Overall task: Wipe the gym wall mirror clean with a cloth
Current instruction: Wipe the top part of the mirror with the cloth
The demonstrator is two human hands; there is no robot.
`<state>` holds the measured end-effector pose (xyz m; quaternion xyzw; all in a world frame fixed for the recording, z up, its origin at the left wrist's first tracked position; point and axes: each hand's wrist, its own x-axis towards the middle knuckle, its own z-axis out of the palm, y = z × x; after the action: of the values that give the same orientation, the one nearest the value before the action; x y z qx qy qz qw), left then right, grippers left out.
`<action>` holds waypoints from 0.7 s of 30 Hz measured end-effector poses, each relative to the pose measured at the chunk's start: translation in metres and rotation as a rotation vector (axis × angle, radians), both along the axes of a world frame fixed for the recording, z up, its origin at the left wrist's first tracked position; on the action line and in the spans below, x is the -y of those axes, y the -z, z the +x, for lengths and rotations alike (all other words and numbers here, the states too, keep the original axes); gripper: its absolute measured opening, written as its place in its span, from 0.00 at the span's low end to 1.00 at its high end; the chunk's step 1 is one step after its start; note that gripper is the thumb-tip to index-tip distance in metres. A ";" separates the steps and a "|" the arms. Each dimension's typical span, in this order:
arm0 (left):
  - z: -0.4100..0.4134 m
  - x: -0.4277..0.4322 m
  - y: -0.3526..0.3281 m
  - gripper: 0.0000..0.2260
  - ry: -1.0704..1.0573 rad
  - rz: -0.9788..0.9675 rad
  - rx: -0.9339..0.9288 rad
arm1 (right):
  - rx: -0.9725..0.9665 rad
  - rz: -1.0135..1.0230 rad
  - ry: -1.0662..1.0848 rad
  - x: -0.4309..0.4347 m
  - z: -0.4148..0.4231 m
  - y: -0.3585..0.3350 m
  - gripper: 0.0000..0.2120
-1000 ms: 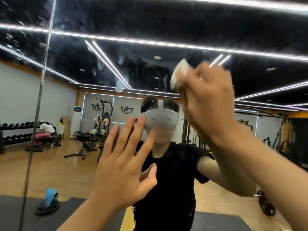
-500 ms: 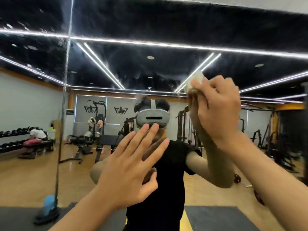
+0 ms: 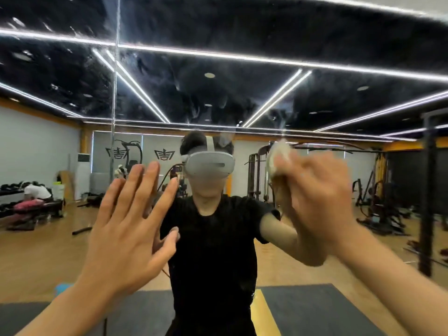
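Observation:
The wall mirror [image 3: 242,88] fills the head view and reflects the gym; smears and streaks show across its upper part. My right hand [image 3: 317,197] is blurred at the right of centre and grips a small white cloth [image 3: 278,154] bunched against the glass. My left hand [image 3: 131,219] is flat on the mirror at lower left, fingers straight and spread. My own reflection in a black shirt stands between the two hands.
A vertical seam [image 3: 114,112] between mirror panels runs down at the left. The glass reflects weight machines at the right, benches and a person at the far left, and dark floor mats [image 3: 315,309] at the bottom.
My right hand with the cloth has swept down and to the right across the glass. My left hand has stayed flat on the mirror. The view has tilted slightly.

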<state>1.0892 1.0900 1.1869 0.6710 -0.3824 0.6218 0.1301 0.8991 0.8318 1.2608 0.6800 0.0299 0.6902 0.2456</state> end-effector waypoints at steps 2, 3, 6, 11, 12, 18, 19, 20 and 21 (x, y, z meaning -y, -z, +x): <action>0.004 0.002 0.002 0.38 0.000 -0.012 0.013 | 0.098 0.091 0.001 -0.002 0.006 -0.056 0.12; 0.006 0.003 0.003 0.38 -0.002 -0.020 0.025 | 0.153 0.140 0.006 -0.005 0.011 -0.081 0.13; 0.009 0.003 0.005 0.39 -0.011 -0.026 0.051 | 0.234 0.243 -0.002 -0.012 0.023 -0.111 0.12; 0.011 0.004 0.005 0.38 -0.021 -0.021 0.050 | 0.111 0.205 -0.120 -0.041 0.032 0.004 0.10; 0.011 0.004 0.006 0.38 -0.021 -0.021 0.054 | 0.066 0.161 -0.100 -0.044 0.031 0.031 0.09; 0.012 0.003 0.006 0.38 -0.021 -0.023 0.071 | 0.065 0.017 -0.038 -0.023 0.021 -0.043 0.09; 0.013 0.003 0.007 0.38 -0.020 -0.020 0.070 | 0.141 0.070 -0.035 -0.022 0.024 -0.071 0.10; 0.013 0.003 0.007 0.38 -0.018 -0.021 0.070 | 0.198 0.129 -0.035 -0.024 0.027 -0.094 0.10; 0.013 0.003 0.007 0.38 -0.014 -0.023 0.069 | 0.227 0.169 -0.050 -0.027 0.032 -0.105 0.11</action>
<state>1.1023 1.0869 1.1800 0.6502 -0.3749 0.6498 0.1200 0.9311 0.8590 1.3657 0.6149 -0.0392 0.7687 0.1719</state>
